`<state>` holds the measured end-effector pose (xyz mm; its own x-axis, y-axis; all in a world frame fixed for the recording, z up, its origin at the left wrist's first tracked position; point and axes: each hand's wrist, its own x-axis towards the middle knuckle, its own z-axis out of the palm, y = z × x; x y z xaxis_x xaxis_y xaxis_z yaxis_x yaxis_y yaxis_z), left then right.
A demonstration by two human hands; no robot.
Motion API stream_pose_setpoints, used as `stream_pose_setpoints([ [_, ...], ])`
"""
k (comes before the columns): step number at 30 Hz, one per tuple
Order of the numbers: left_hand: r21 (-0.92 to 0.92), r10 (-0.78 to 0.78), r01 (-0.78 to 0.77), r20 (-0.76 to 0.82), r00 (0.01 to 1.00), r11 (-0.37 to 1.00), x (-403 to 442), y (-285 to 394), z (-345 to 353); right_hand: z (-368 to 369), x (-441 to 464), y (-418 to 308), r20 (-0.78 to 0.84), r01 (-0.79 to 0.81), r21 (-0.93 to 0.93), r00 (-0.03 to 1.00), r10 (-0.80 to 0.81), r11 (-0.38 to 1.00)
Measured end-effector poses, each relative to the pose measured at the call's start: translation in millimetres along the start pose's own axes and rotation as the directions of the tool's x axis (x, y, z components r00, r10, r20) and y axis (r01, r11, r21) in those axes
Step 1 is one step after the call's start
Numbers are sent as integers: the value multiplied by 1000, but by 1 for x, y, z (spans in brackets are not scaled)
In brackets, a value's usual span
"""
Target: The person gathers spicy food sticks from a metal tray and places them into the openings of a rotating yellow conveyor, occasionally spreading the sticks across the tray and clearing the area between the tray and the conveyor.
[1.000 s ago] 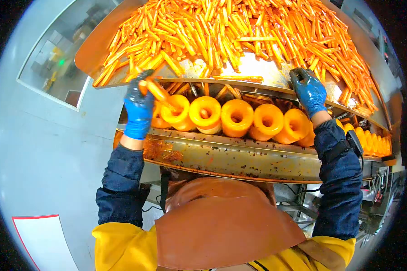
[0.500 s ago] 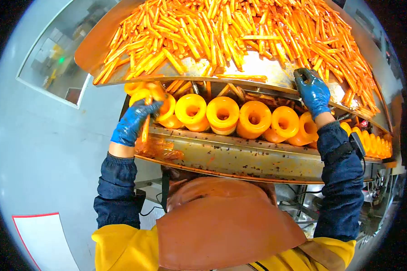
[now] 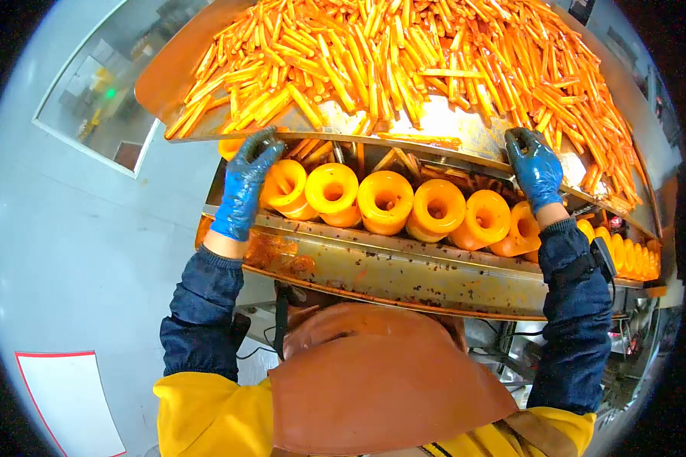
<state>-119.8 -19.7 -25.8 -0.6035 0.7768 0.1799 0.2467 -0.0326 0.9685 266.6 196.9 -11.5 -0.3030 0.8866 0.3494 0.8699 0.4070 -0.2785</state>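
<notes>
Six orange cups (image 3: 385,222) with mouths in full or nearly full view, in one row between two blue-gloved hands, plus part of another beyond the left hand (image 3: 244,183) and a further line of them past the right sleeve (image 3: 575,312) — too tightly packed for a sure count. One stick plainly visible in the leftmost of the six, slanting inside the mouth; contents of the others mostly too dark or small to tell. Above, one broad metal tray (image 3: 492,131), heaped with orange sticks (image 3: 358,65) beyond counting, with one lying along the near edge, over bare metal. Below that edge, several more loose sticks behind the cups. Left hand just over the leftmost cup, fingertips close to the tray's edge, fingers bent and thumb stretched out; cannot tell whether around anything. Right hand (image 3: 537,174) at the same edge farther along, fingers curled in narrowly — cannot tell whether closed on the metal. In front of the cups, one long metal ledge (image 3: 404,274), scattered with dark specks, orange residue at its left end. Nearest, one brown apron (image 3: 389,381).
</notes>
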Motion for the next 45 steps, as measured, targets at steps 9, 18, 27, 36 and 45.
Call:
stream_pose_setpoints([
  [9, 651, -20, -698, 735, 677, 300, 106, 37, -35, -1, 0, -1, 12, 5, -1, 1000, -5, 1000],
  [18, 534, -88, -132, 365, 927, 835, 45, 107, -67, 2, 0, 0, -1, -20, 3, 1000, 20, 1000],
  [27, 649, -65, -175, 328, 942, 740, 63, 60, -9, 2, 0, 1, 12, 0, -32, 1000, 0, 999],
  [36, 953, -108, -297, 291, 951, -51, 140, 49, 20, 3, 1, 2, -11, -8, -18, 1000, 8, 1000],
  [45, 857, -385, -493, 511, 769, 152, 164, 42, 10, 4, 2, 5, -10, 31, -24, 999, -31, 999],
])
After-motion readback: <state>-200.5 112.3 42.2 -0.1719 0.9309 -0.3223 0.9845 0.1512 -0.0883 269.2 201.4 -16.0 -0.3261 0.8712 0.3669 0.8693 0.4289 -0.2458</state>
